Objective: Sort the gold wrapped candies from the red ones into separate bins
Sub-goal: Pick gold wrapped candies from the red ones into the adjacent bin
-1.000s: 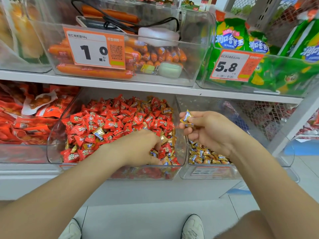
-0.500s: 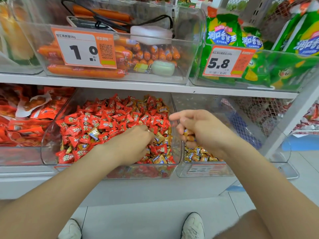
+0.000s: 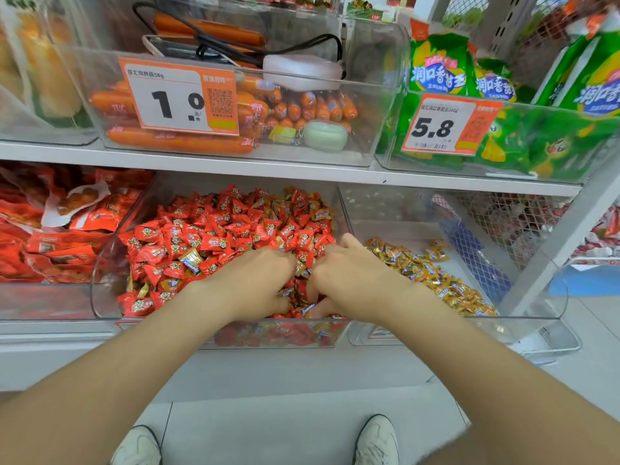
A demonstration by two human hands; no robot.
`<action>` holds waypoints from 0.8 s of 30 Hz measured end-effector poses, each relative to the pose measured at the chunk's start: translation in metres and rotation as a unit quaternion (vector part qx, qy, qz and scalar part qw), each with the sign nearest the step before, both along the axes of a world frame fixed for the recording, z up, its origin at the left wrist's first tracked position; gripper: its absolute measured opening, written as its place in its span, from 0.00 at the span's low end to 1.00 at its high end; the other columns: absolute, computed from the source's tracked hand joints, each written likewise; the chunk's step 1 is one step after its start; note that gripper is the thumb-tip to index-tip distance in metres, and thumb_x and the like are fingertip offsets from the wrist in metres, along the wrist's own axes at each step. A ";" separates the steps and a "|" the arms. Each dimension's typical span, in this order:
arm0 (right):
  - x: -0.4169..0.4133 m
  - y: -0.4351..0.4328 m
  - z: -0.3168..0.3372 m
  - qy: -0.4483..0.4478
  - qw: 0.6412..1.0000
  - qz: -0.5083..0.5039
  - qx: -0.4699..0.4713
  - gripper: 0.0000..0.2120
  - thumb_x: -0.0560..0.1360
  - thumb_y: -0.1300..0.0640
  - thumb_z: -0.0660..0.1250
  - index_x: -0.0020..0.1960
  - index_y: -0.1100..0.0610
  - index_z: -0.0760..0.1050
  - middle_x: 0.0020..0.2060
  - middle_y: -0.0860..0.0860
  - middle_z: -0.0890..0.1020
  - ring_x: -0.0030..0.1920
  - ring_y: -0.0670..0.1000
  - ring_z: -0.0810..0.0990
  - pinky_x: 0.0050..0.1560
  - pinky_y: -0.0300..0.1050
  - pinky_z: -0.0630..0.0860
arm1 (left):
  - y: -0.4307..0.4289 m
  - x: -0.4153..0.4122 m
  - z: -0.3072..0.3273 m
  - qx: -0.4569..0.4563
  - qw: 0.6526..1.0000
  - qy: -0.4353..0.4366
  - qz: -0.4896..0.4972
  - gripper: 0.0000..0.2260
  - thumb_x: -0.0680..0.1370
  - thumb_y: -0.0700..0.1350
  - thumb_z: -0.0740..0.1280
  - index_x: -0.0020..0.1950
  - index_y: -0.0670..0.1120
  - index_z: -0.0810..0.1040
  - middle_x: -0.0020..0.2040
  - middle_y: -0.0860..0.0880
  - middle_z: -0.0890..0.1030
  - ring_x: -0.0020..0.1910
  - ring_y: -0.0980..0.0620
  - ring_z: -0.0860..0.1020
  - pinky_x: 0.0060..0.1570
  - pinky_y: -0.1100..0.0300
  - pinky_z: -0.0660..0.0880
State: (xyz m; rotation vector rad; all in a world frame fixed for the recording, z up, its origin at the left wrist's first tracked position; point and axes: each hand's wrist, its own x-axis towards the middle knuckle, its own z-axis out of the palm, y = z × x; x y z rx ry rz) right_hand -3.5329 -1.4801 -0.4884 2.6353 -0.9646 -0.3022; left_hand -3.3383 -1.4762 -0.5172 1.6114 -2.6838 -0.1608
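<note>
Head view: left hand (image 3: 255, 280) and right hand (image 3: 352, 280) side by side in middle clear bin (image 3: 100, 297), fingertips buried among red candies (image 3: 218, 229); grip cannot be told. Gold candies (image 3: 436, 276) lie in neighbouring right bin (image 3: 550, 297); a few gold among the red.

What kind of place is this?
Most likely a shop. Orange price tags hang on clear bins, and the shelf holds packed sausages, green snack bags and, lower down, heaps of wrapped candies.
</note>
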 end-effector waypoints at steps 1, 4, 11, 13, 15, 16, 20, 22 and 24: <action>0.001 0.000 -0.003 0.013 1.000 -0.004 -0.006 0.07 0.77 0.41 0.72 0.49 0.43 0.83 0.39 0.43 0.80 0.46 0.52 0.73 0.47 0.51 0.55 | 0.001 0.002 0.001 0.002 1.000 0.007 0.003 0.12 0.76 0.51 0.71 0.51 0.47 0.71 0.48 0.49 0.76 0.46 0.47 0.75 0.45 0.48 0.76; 0.007 0.002 -0.005 0.044 0.999 -0.017 -0.017 0.05 0.81 0.48 0.68 0.54 0.41 0.82 0.39 0.43 0.79 0.46 0.53 0.74 0.49 0.52 0.55 | 0.005 0.010 0.005 0.004 0.999 0.046 0.004 0.12 0.80 0.50 0.68 0.56 0.47 0.69 0.50 0.49 0.76 0.48 0.48 0.73 0.48 0.49 0.75; 0.006 -0.006 0.002 0.010 0.997 -0.032 0.069 0.08 0.78 0.45 0.69 0.52 0.48 0.81 0.37 0.43 0.79 0.42 0.51 0.79 0.61 0.52 0.68 | 0.014 0.024 0.015 0.000 0.970 0.236 0.049 0.09 0.85 0.53 0.64 0.57 0.53 0.65 0.34 0.51 0.72 0.32 0.55 0.70 0.33 0.59 0.64; 0.003 -0.007 0.003 -0.027 0.995 -0.035 0.085 0.09 0.77 0.43 0.69 0.52 0.47 0.80 0.38 0.43 0.80 0.44 0.51 0.80 0.62 0.53 0.69 | 0.013 0.025 0.013 -0.003 0.969 0.238 0.064 0.08 0.86 0.55 0.61 0.60 0.53 0.66 0.35 0.52 0.73 0.36 0.56 0.71 0.36 0.58 0.65; -0.002 -0.008 0.007 -0.103 0.986 -0.046 0.123 0.10 0.78 0.42 0.68 0.54 0.46 0.78 0.38 0.43 0.80 0.45 0.50 0.79 0.61 0.52 0.68 | 0.011 0.029 0.010 -0.016 0.977 0.203 0.060 0.13 0.85 0.57 0.60 0.69 0.56 0.68 0.47 0.55 0.75 0.49 0.56 0.72 0.47 0.57 0.68; -0.004 -0.009 0.009 -0.138 0.979 -0.053 0.143 0.11 0.80 0.41 0.67 0.55 0.47 0.77 0.37 0.44 0.79 0.45 0.50 0.78 0.60 0.51 0.67 | 0.010 0.030 0.010 -0.023 0.981 0.184 0.054 0.16 0.86 0.57 0.60 0.73 0.56 0.69 0.52 0.57 0.75 0.54 0.57 0.69 0.52 0.56 0.68; -0.009 -0.007 0.014 -0.276 0.943 -0.068 0.174 0.13 0.83 0.43 0.66 0.59 0.51 0.71 0.42 0.43 0.75 0.47 0.50 0.75 0.51 0.48 0.68 | 0.006 0.031 0.010 -0.023 0.984 0.168 0.057 0.14 0.85 0.58 0.61 0.69 0.56 0.73 0.53 0.56 0.78 0.54 0.57 0.68 0.55 0.52 0.72; -0.011 -0.007 0.017 -0.327 0.927 -0.077 0.166 0.12 0.83 0.44 0.66 0.60 0.50 0.69 0.50 0.46 0.75 0.51 0.51 0.76 0.53 0.50 0.72 | 0.006 0.029 0.012 -0.013 0.982 0.175 0.074 0.13 0.84 0.60 0.60 0.64 0.56 0.72 0.48 0.54 0.76 0.52 0.54 0.70 0.52 0.51 0.72; -0.013 -0.007 0.020 -0.359 0.915 -0.088 0.162 0.11 0.83 0.44 0.66 0.59 0.49 0.69 0.53 0.46 0.75 0.51 0.48 0.77 0.52 0.48 0.72 | 0.007 0.027 0.016 -0.022 0.977 0.196 0.076 0.12 0.84 0.61 0.59 0.62 0.55 0.72 0.45 0.53 0.78 0.51 0.54 0.72 0.47 0.54 0.70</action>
